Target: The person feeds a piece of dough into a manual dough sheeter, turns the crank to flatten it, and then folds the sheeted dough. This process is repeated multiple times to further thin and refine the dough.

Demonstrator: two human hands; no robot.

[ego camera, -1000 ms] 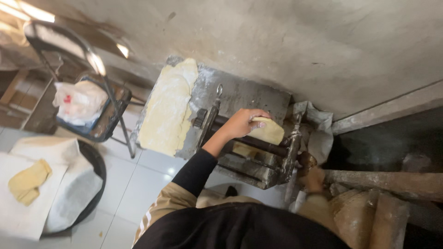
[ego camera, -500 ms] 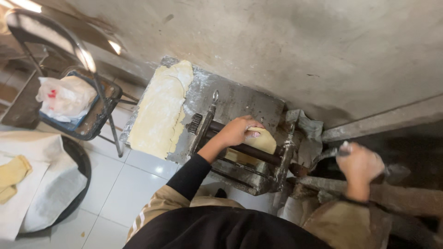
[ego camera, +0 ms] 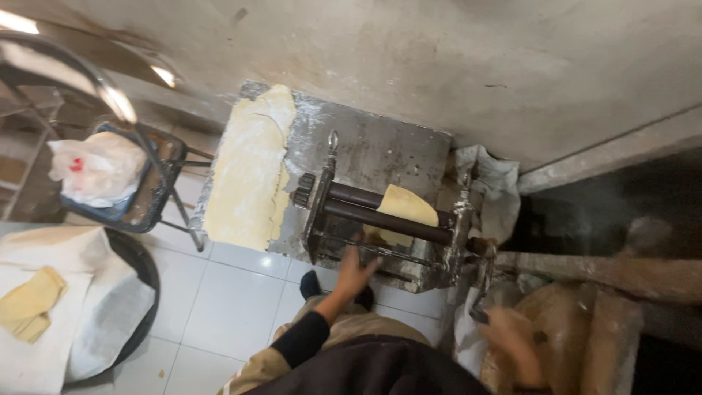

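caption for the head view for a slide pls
Left hand waits below a dough roller as a dough sheet passes between its rolls.

A pale yellow dough sheet (ego camera: 404,207) sits caught between the two dark horizontal rollers (ego camera: 380,208) of a hand-cranked metal rolling machine (ego camera: 380,227). Its rounded upper edge rises above the top roller, tilted back toward the floured metal table; a smaller part hangs below the lower roller. The machine stands at the table's near edge, its steel side plates upright
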